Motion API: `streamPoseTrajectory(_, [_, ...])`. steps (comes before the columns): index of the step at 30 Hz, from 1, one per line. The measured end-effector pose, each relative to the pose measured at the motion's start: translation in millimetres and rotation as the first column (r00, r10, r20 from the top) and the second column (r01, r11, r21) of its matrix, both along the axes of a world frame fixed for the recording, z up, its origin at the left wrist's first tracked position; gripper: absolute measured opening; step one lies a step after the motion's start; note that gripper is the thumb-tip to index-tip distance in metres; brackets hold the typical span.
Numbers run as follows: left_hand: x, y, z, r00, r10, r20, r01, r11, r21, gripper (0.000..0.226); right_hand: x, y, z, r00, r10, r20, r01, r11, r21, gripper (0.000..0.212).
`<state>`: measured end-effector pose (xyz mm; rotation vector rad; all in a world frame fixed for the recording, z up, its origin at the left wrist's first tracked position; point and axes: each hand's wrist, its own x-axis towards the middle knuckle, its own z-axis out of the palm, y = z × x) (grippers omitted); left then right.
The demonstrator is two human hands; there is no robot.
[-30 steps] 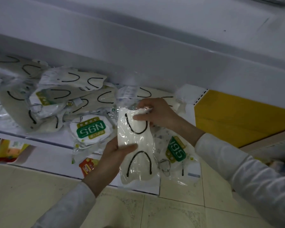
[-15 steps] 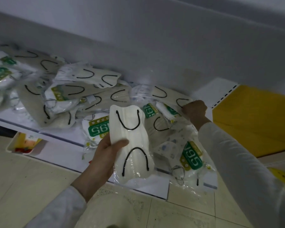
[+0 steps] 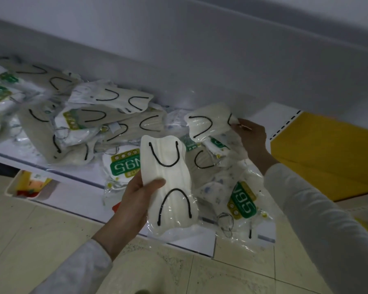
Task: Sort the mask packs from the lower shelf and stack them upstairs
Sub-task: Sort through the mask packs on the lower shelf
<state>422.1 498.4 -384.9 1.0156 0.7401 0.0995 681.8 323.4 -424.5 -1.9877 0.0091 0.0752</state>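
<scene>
My left hand (image 3: 136, 200) grips a clear-wrapped white mask pack with black ear loops (image 3: 168, 187), held upright in front of the lower shelf (image 3: 19, 149). My right hand (image 3: 252, 137) pinches a second white mask pack (image 3: 208, 122) by its right end and holds it lifted above the heap. A pile of mask packs (image 3: 89, 124) lies across the shelf, some beige with black loops, some with green N95 labels (image 3: 125, 164). Another green-labelled pack (image 3: 242, 200) hangs over the shelf edge under my right arm.
The underside of the upper shelf (image 3: 200, 60) runs close above the pile. A yellow panel (image 3: 327, 155) stands at the right. A small white tray with coloured items (image 3: 30, 185) sits under the shelf at the left. Tiled floor (image 3: 40, 240) lies below.
My right hand let go of the pack in my left hand, reached to the back right of the pile and lifted a second white pack. My left hand kept its pack.
</scene>
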Motion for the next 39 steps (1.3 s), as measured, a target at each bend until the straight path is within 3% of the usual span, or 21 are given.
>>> streamPoseTrajectory(2, [-2.3, 3.4, 2.0, 1.000, 0.015, -0.009, -0.015, 1.000, 0.004, 0.039, -5.1, -7.7, 19.4, 0.989, 0.089, -0.118, -0.056, 0.964, 0.261, 0.048])
streamPoseTrajectory(4, [-4.6, 8.7, 2.7, 0.999, 0.029, -0.018, -0.029, 1.000, 0.005, 0.038, -13.1, -15.9, 45.5, 0.940, 0.276, -0.202, -0.224, 0.943, 0.246, 0.054])
streamPoseTrajectory(6, [-4.9, 12.4, 5.2, 0.999, 0.042, -0.030, -0.042, 0.999, 0.000, 0.035, -26.7, -16.4, 72.6, 0.852, 0.487, -0.193, -0.453, 0.870, 0.197, 0.047])
streamPoseTrajectory(8, [-2.3, 11.1, 9.7, 0.998, 0.058, -0.040, -0.059, 0.998, -0.035, 0.027, -44.0, -7.1, 90.9, 0.767, 0.623, -0.154, -0.621, 0.781, 0.065, 0.034])
streamPoseTrajectory(11, [2.6, 0.3, 20.1, 0.997, 0.055, -0.048, -0.063, 0.978, -0.201, 0.016, -76.2, 16.5, 101.3, 0.580, 0.812, -0.066, -0.806, 0.561, -0.191, 0.037])
streamPoseTrajectory(14, [2.1, -10.7, 26.0, 1.000, -0.009, 0.012, 0.012, 0.964, -0.266, 0.025, -96.9, 44.8, 90.6, 0.459, 0.887, 0.044, -0.801, 0.434, -0.413, 0.031])
streamPoseTrajectory(16, [-3.1, -12.8, 24.8, 1.000, -0.017, 0.023, 0.020, 0.988, -0.152, 0.024, -107.4, 61.9, 85.4, 0.437, 0.894, 0.104, -0.761, 0.429, -0.487, 0.031])
streamPoseTrajectory(18, [-9.5, -10.0, 22.5, 1.000, 0.014, 0.003, -0.014, 0.999, -0.037, 0.033, -111.9, 73.9, 77.6, 0.462, 0.880, 0.112, -0.743, 0.453, -0.493, 0.034])
streamPoseTrajectory(23, [-26.8, 15.4, 20.3, 0.994, 0.108, -0.029, -0.107, 0.994, 0.033, 0.038, -120.5, 106.0, 62.1, 0.504, 0.862, 0.044, -0.736, 0.456, -0.500, 0.049])
streamPoseTrajectory(25, [-33.5, 32.1, 18.4, 0.991, 0.133, -0.025, -0.132, 0.991, 0.037, 0.036, -123.4, 122.4, 62.6, 0.569, 0.821, 0.043, -0.729, 0.528, -0.436, 0.043])
streamPoseTrajectory(28, [-42.4, 62.3, 16.1, 0.986, 0.166, -0.011, -0.166, 0.986, 0.033, 0.036, -122.8, 152.8, 63.1, 0.712, 0.702, -0.033, -0.656, 0.647, -0.389, 0.031])
streamPoseTrajectory(32, [-51.5, 110.2, 11.7, 0.985, 0.172, -0.006, -0.172, 0.985, 0.031, 0.033, -103.6, 207.0, 44.0, 0.869, 0.481, -0.115, -0.491, 0.809, -0.322, 0.032])
streamPoseTrajectory(37, [-63.5, 175.6, -2.2, 0.987, 0.156, -0.035, -0.154, 0.986, 0.058, 0.032, -80.2, 271.5, 23.3, 0.936, 0.325, -0.133, -0.351, 0.844, -0.406, 0.023])
streamPoseTrajectory(38, [-65.3, 188.0, -4.6, 0.988, 0.148, -0.039, -0.145, 0.987, 0.063, 0.029, -73.3, 280.3, 16.6, 0.946, 0.282, -0.158, -0.322, 0.854, -0.408, 0.029])
streamPoseTrajectory(39, [-67.0, 200.6, -7.4, 0.989, 0.141, -0.040, -0.138, 0.988, 0.067, 0.027, -67.3, 287.8, 12.6, 0.957, 0.215, -0.197, -0.282, 0.856, -0.433, 0.047])
